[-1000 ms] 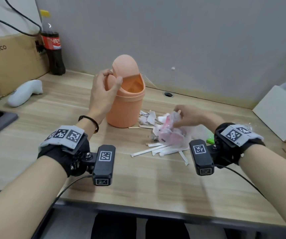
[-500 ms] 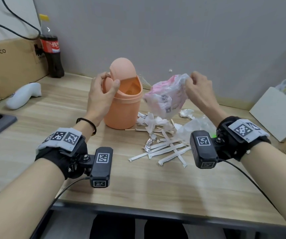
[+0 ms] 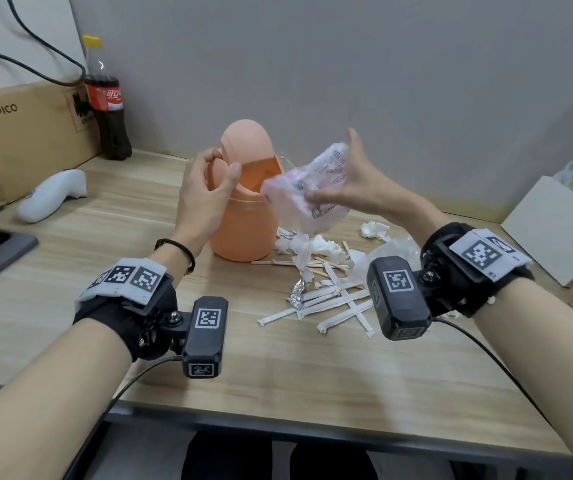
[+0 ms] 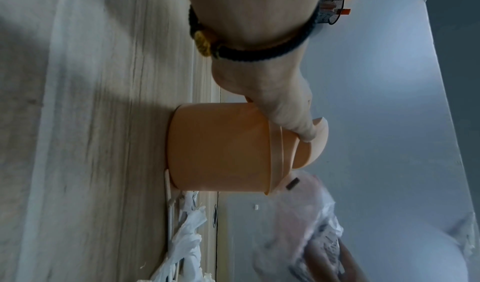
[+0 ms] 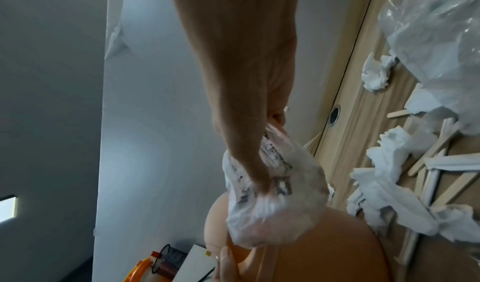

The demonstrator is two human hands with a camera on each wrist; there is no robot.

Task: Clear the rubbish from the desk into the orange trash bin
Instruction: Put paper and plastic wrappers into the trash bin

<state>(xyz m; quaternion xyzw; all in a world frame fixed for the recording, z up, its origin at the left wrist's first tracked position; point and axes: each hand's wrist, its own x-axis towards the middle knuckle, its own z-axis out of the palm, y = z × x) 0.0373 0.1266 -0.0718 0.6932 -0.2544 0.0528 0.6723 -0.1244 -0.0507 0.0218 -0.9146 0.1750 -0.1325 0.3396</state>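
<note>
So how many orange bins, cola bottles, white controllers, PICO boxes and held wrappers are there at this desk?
Orange bin: 1
Cola bottle: 1
White controller: 1
PICO box: 1
Plastic wrapper, held: 1
Total: 5

The near half of the table [image 3: 278, 382] gives you bare wood to pass a hand across. Right of the orange trash bin [image 3: 240, 233] your way is cluttered: crumpled tissues [image 3: 312, 249], wooden sticks [image 3: 271, 262] and paper sleeves [image 3: 319, 304] lie scattered against its base. At the bin's mouth, your left hand [image 3: 202, 199] grips the swing lid [image 3: 243, 143] and the plastic wrapper [image 3: 309, 192] in your right hand [image 3: 357, 192] crowds the opening. A cola bottle [image 3: 107, 109] and cardboard box [image 3: 25, 133] block the far left.
</note>
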